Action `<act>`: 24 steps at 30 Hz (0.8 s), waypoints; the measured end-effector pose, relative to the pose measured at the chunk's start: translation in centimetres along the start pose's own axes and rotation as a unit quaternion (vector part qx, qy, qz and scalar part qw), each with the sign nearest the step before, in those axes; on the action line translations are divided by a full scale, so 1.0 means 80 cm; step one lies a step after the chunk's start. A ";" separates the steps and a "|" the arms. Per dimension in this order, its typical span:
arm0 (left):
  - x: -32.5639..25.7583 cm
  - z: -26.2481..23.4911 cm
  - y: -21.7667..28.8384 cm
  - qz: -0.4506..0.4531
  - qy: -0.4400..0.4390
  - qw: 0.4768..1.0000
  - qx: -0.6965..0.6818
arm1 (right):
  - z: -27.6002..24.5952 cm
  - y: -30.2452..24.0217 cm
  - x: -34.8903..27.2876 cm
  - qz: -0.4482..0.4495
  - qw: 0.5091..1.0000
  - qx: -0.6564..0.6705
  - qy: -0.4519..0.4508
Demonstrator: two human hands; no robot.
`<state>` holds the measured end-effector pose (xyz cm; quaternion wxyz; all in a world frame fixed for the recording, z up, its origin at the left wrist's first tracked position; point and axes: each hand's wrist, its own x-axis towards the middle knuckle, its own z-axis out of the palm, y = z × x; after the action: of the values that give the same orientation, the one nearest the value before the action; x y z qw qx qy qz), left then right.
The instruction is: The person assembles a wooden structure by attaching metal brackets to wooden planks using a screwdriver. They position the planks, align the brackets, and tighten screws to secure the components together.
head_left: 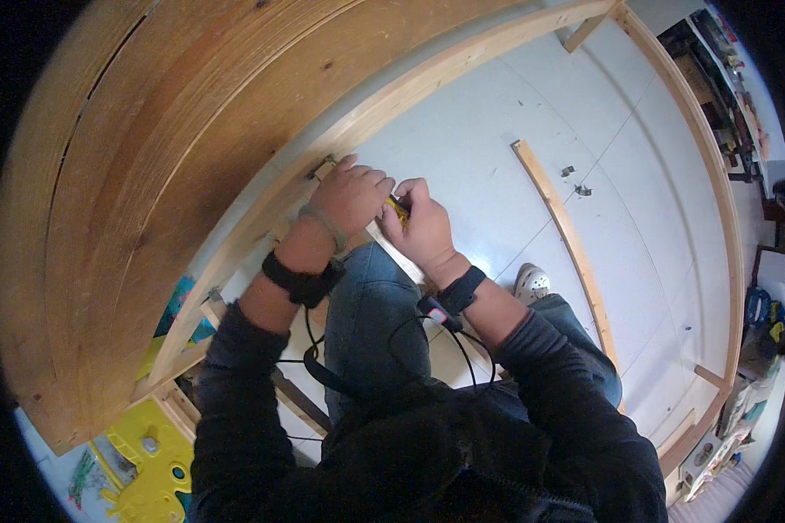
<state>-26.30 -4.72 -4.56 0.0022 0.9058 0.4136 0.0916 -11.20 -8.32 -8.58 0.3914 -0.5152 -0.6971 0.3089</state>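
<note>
In the head view, the right hand (420, 227) had its thumb and index finger pinched around a small yellow-and-black hand tool (399, 209), too covered to identify more closely. The tool lay between the two hands, just above a narrow wooden slat (397, 253) and near the long pine rail (427, 84). That close grip probably served fine control in a cramped spot.

The left hand (351, 193) arched over the wood beside the rail, its fingers bent downward with the tips hidden; whether they were grasping anything I could not tell. Its position suggested steadying the pieces, since a small metal fitting (322, 166) showed just beyond the knuckles.

The slat ran back beside the left knee (373, 279), which perhaps acted as a brace. Both forearms reached in low, probably to keep the work in front of the body.

On the tiled floor, a loose wooden batten (560, 213) lay apart to the right, with two metal brackets (583, 190) beside it, perhaps kept within reach. A wide plank panel (174, 131) stood left of the rail, bounding that side.
</note>
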 end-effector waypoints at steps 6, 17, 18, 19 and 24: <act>0.007 0.009 -0.017 0.034 -0.096 0.995 0.025 | -0.025 0.019 0.002 0.454 0.594 0.628 -0.217; 0.001 -0.013 0.012 0.021 -0.151 0.988 -0.002 | -0.006 -0.020 -0.014 0.069 0.993 0.060 -0.069; 0.001 -0.013 0.012 0.009 -0.158 0.987 -0.006 | -0.007 -0.020 -0.016 0.058 0.992 -0.075 -0.087; 0.001 -0.013 0.009 0.010 -0.152 0.988 -0.018 | -0.007 -0.019 -0.017 0.021 0.991 -0.099 -0.090; -0.001 -0.009 -0.003 0.046 -0.183 0.982 0.018 | -0.014 -0.013 -0.023 0.043 0.993 -0.016 -0.108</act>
<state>-26.67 -4.70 -3.91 0.0571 0.9254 0.3654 -0.0830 -10.42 -10.33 -7.54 0.2922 -0.5149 -0.7168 0.3684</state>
